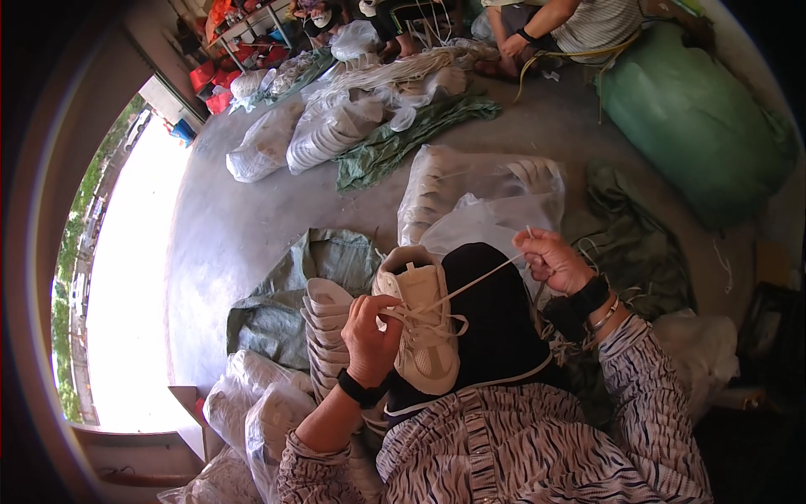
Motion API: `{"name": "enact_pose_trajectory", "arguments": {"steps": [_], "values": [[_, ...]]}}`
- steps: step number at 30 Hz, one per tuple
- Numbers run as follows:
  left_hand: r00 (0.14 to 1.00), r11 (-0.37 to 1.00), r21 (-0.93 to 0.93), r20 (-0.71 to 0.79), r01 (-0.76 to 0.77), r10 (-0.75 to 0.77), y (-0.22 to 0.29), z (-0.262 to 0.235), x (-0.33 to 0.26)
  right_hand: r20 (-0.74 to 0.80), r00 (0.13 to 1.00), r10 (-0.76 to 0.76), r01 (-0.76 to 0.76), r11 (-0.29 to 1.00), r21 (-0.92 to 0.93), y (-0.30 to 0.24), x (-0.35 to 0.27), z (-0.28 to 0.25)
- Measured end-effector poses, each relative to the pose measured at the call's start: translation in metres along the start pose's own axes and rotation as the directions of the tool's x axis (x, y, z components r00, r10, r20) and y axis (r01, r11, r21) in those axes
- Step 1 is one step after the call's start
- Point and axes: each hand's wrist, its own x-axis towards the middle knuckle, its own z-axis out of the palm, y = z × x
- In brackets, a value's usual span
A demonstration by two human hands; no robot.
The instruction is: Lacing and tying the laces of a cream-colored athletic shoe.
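A beige sneaker (432, 367) rests on my dark-clad lap, toe toward me and tongue standing up. Its cream shoelace (480, 278) runs partly through the eyelets, and a loop sticks out at the shoe's right side. My right hand (552, 262), raised to the right, pinches the lace and draws it into a straight line from the shoe. At the shoe's left edge my left hand (372, 340) is closed in a pinch on lace beside the eyelets; its fingertips are partly hidden. Nested beige shoe uppers (326, 323) stand just left of that hand.
Ahead lies a clear plastic bag (478, 189) of shoes. Green woven sacking (285, 294) spreads at left, with wrapped bundles (277, 420) below it. A large stuffed green sack (688, 126) stands far right. Other people (588, 34) sit beyond more bagged shoes (336, 134).
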Motion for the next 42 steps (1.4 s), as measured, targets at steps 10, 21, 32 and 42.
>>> {"name": "enact_pose_trajectory", "arguments": {"steps": [10,21,32,42], "values": [[0.873,0.799,-0.355,0.246,0.485,-0.420,-0.047,-0.006,-0.041,0.132,0.751,-0.646,0.500,0.427,-0.753,0.011,-0.020,0.021],[0.852,0.456,-0.766,0.223,0.453,-0.473,-0.036,-0.060,0.004,0.623,0.758,-0.192,0.648,0.110,-0.754,0.054,-0.028,0.082],[0.805,0.520,-0.716,0.098,0.465,-0.585,-0.067,-0.117,0.043,0.577,0.760,-0.298,0.639,0.179,-0.748,0.036,-0.028,0.068],[0.786,0.816,0.067,0.234,0.574,-0.573,-0.159,-0.060,-0.065,0.086,0.919,-0.384,0.178,0.211,-0.961,0.019,-0.017,-0.049]]}}
